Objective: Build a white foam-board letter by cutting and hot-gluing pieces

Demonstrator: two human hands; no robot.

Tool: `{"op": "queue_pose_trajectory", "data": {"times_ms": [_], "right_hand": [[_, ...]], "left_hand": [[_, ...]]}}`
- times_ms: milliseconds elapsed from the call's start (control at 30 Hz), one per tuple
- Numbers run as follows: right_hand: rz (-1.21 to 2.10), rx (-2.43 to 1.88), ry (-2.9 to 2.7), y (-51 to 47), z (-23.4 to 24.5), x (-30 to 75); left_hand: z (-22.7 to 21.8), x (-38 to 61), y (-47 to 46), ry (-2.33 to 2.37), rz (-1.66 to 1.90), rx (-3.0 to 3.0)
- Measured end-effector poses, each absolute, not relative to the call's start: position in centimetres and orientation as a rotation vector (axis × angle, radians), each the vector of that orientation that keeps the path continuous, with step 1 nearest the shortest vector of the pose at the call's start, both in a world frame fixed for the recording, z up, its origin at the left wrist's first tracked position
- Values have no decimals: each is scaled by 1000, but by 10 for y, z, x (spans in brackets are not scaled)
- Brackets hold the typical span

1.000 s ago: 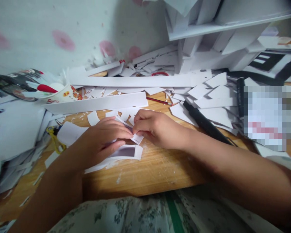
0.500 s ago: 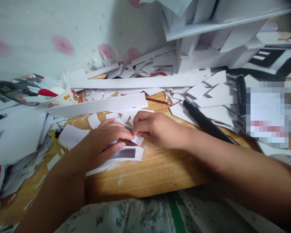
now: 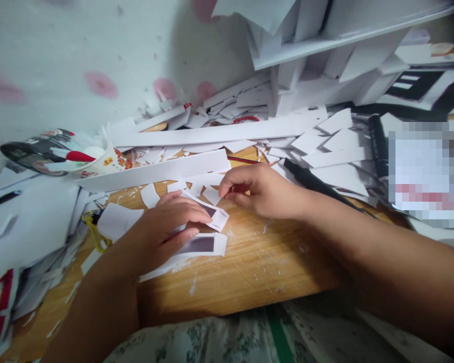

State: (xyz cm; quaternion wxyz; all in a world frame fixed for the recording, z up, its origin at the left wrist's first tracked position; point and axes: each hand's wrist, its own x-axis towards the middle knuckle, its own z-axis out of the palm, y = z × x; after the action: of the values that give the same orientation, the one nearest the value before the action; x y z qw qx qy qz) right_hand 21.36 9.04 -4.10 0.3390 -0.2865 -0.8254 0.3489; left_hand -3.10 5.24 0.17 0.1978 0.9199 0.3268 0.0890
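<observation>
My left hand (image 3: pixel 177 222) lies over two white card pieces with its fingers stretched out and thumb apart. Its fingertips rest on the upper card frame (image 3: pixel 220 220), which has a dark opening and lies at a slant. The lower card frame (image 3: pixel 220 245), with a longer dark opening, lies below it, partly hidden by the thumb. My right hand (image 3: pixel 257 189) is up and to the right of these, thumb and forefinger pinched. Whatever is in the pinch, if anything, is too small to make out. A small white scrap (image 3: pixel 212 194) lies just left of those fingertips.
A long white strip (image 3: pixel 155 170) lies behind my hands, with a red and black pencil (image 3: pixel 244 160) at its end. A paper cup (image 3: pixel 108 164) stands left, yellow-handled scissors (image 3: pixel 95 232) below it. A black tool (image 3: pixel 314 184) lies right, among white offcuts. A white board structure (image 3: pixel 306 85) rises behind.
My right hand has lifted off the upper card frame and moved up and right, uncovering its end. My left hand stays on the frames. The whole view has shifted slightly.
</observation>
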Motion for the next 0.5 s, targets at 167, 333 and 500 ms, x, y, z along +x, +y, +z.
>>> {"op": "queue_pose_trajectory", "data": {"times_ms": [167,333,500], "right_hand": [[966,-719,-2318,89,-44,214],[969,-746,-2337,88,-43,211],[968,-772,-2360,87,-40,211]], "left_hand": [[-1,-32,53,876,246,2568],[-5,-32,52,937,122,2587],[-5,-33,52,965,103,2573]]}}
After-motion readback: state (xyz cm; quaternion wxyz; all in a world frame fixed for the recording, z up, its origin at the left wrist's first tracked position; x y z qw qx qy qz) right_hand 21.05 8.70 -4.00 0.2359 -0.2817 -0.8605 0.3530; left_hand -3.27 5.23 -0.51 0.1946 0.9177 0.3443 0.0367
